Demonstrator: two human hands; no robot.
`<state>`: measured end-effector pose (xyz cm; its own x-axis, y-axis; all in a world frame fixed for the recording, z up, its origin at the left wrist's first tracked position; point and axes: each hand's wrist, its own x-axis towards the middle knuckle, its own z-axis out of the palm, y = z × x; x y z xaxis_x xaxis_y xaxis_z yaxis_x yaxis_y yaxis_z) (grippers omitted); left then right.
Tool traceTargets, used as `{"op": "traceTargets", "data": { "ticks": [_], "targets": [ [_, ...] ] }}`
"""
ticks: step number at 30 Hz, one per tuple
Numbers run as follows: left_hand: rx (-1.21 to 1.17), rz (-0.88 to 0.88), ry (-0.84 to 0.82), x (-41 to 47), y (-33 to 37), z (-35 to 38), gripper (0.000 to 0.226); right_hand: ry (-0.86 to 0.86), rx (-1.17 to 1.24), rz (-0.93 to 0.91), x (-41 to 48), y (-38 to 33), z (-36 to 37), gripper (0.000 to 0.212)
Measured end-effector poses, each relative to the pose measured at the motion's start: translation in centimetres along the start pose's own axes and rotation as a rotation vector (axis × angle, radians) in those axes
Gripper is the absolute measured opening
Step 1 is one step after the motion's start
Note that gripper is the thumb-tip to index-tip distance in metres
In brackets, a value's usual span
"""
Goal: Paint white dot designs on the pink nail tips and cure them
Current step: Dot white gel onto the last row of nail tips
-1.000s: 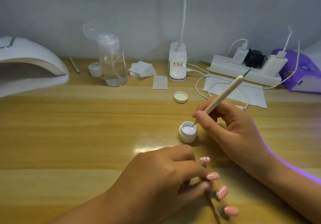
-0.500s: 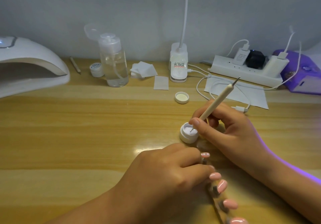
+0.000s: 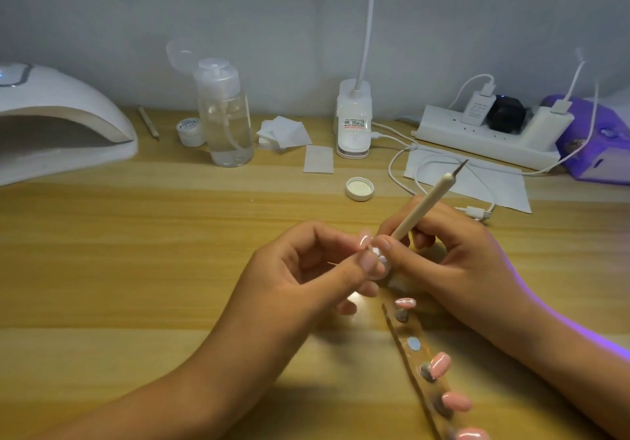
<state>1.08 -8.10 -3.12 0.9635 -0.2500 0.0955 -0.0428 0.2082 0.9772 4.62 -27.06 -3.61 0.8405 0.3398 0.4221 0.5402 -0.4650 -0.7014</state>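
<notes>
Left hand (image 3: 293,269) is up off the strip (image 3: 417,357) since 0.5 s ago, thumb & forefinger pinching one pink nail tip (image 3: 364,239). Right hand (image 3: 453,255) fingers are clamped on the dotting pen (image 3: 422,207); its lower end is hidden behind the thumb, so can't tell if it touches. White gel pot (image 3: 384,266) is mostly covered by both hands. Curing lamp (image 3: 61,108) is cut off at left. Light wood desk (image 3: 136,269), grey wall (image 3: 306,13). Four glossy pink tips (image 3: 440,364) sit on the strip, the nearest cut by the frame bottom
</notes>
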Motion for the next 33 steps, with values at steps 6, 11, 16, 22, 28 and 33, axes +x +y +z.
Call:
{"op": "traceTargets", "data": {
  "ticks": [6, 11, 16, 22, 28, 33],
  "targets": [
    [-0.040, -0.045, -0.012, 0.6, -0.2, -0.5, 0.006, 0.125, 0.178, 0.115, -0.2, -0.3, -0.3, 0.008],
    [0.035, -0.032, -0.035, 0.6, -0.2, -0.2, 0.011, 0.220, 0.394, 0.192, -0.4, -0.4, -0.8, 0.014],
    [0.146, -0.040, -0.081, 0.4, -0.2, -0.2, 0.012, 0.153, 0.733, 0.183, -0.8, -0.5, -0.9, 0.013],
    [0.192, -0.024, -0.127, 0.4, -0.2, -0.3, 0.009, 0.052, 0.896, 0.162, -0.8, -1.2, -0.5, 0.014],
    [0.196, -0.026, -0.162, 0.4, -0.2, -0.2, 0.010, 0.068, 0.874, 0.214, -0.8, -1.4, -0.4, 0.028],
    [0.178, -0.043, -0.149, 0.5, -0.3, -0.1, 0.008, 0.054, 0.911, 0.232, -0.7, -1.7, -0.3, 0.025]
  ]
}}
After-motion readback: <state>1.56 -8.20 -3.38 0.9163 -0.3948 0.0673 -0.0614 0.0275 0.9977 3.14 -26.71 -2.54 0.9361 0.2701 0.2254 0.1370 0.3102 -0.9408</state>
